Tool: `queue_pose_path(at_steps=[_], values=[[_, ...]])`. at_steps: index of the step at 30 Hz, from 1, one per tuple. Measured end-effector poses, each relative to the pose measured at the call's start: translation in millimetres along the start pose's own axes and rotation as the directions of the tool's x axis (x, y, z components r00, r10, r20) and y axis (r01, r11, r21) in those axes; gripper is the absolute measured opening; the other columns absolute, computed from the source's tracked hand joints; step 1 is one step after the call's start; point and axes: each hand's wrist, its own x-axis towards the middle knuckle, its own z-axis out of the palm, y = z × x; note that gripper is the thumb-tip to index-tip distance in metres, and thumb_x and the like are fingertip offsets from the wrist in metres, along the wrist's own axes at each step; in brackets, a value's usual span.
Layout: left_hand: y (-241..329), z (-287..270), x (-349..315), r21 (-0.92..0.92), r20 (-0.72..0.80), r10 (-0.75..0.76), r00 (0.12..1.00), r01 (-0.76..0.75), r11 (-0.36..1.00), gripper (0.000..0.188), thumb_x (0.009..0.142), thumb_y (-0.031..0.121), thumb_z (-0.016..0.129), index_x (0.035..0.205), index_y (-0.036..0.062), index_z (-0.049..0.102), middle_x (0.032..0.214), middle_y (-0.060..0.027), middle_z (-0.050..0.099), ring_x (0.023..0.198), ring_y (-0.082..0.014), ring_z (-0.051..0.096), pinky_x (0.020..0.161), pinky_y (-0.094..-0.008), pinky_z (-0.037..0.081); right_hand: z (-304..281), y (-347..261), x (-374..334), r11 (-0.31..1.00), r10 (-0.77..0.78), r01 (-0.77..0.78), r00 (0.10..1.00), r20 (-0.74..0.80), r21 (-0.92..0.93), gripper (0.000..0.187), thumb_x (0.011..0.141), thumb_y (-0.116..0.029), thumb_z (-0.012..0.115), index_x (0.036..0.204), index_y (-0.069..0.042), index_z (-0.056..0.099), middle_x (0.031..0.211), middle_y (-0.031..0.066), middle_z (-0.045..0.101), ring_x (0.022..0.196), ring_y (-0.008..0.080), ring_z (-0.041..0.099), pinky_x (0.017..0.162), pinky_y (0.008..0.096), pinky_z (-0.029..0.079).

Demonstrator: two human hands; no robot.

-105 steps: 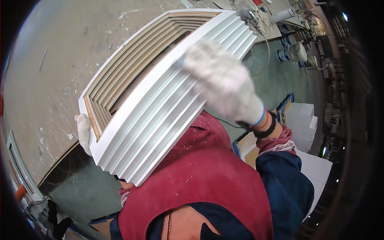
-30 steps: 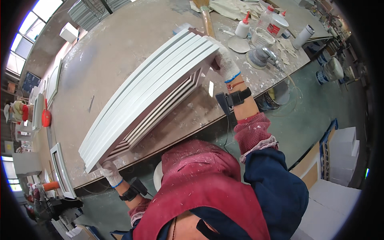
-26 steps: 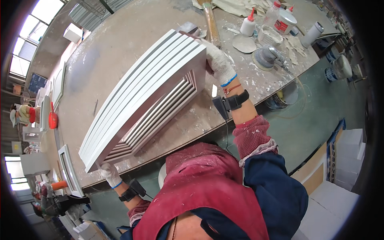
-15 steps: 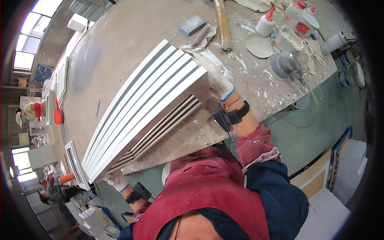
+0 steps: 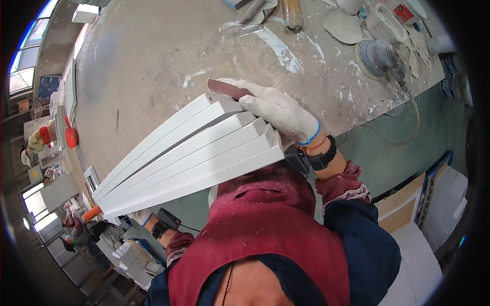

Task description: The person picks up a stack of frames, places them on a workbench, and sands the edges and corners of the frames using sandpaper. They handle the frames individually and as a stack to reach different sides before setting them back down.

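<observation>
A white slatted panel [image 5: 189, 148] lies slanted across the near part of the work table [image 5: 163, 61], its slats fanning toward me. My right hand [image 5: 278, 109], in a white knit glove, is closed around a reddish-brown piece of sandpaper [image 5: 229, 88] at the panel's far right corner. The fingers bend over the sandpaper, which rests by the slat ends. My left hand [image 5: 141, 216], also gloved, is at the panel's lower left end, gripping it from below. Its fingertips are hidden behind the panel.
A grey sander [image 5: 376, 57] with a cord sits at the table's right. Beyond it stand a white tub [image 5: 385, 23] and a round flat disc [image 5: 342, 25]. A cardboard tube [image 5: 292, 15] lies at the back. An orange-red dustpan-like thing [image 5: 71, 133] is at the left; people work farther off.
The panel has tipped and turned, showing its slats from another side, and its right end is nearer me. My right hand has shifted, and sandpaper now shows in it.
</observation>
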Motion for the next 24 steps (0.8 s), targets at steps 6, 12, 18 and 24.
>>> queue_pose_path(at_steps=[6, 12, 18, 24], values=[[62.7, 55.3, 25.5, 0.708, 0.046, 0.187, 0.981, -0.164, 0.687, 0.108, 0.074, 0.054, 0.084, 0.152, 0.0003, 0.033, 0.146, -0.0201, 0.047, 0.136, -0.0336, 0.046, 0.116, -0.0499, 0.035, 1.4, 2.3, -10.8, 0.999, -0.001, -0.001, 0.999, -0.039, -0.050, 0.060, 0.097, -0.035, 0.045, 0.151, -0.009, 0.045, 0.132, 0.0153, 0.063, 0.117, 0.0242, 0.060, 0.104, 0.0338, 0.042], [129.4, 140.2, 8.8, 0.773, 0.613, 0.052, 0.788, -0.612, 0.164, 0.115, 0.075, 0.071, 0.073, 0.152, -0.0043, 0.030, 0.147, -0.0232, 0.043, 0.141, -0.0370, 0.036, 0.117, -0.0507, 0.030, 7.0, 4.7, -14.7, 0.999, 0.001, 0.001, 0.999, -0.034, 0.034, 0.054, 0.100, -0.032, 0.047, 0.149, -0.010, 0.046, 0.129, 0.0170, 0.065, 0.116, 0.0268, 0.062, 0.102, 0.0345, 0.045], [142.5, 223.4, -18.7, 0.707, 0.702, -0.218, 0.679, -0.701, 0.093, 0.114, 0.073, 0.074, 0.071, 0.150, -0.0025, 0.037, 0.149, -0.0255, 0.043, 0.142, -0.0436, 0.035, 0.118, -0.0526, 0.026, 3.3, 10.1, -27.8, 0.996, 0.006, -0.004, 1.000, -0.022, 0.088, 0.053, 0.101, -0.034, 0.047, 0.147, -0.009, 0.049, 0.118, 0.0175, 0.069, 0.103, 0.0262, 0.064, 0.094, 0.0330, 0.048], [146.7, 250.4, -39.8, 0.825, 0.560, -0.316, 0.766, -0.551, 0.128, 0.096, 0.079, 0.059, 0.074, 0.147, -0.0014, 0.042, 0.145, -0.0216, 0.050, 0.142, -0.0420, 0.039, 0.118, -0.0504, 0.029, -4.5, 39.6, -53.5, 0.983, -0.183, 0.163, 0.913, -0.364, -0.085, 0.045, 0.102, -0.031, 0.052, 0.135, -0.001, 0.058, 0.117, 0.0201, 0.068, 0.102, 0.0306, 0.063, 0.093, 0.0338, 0.048]])
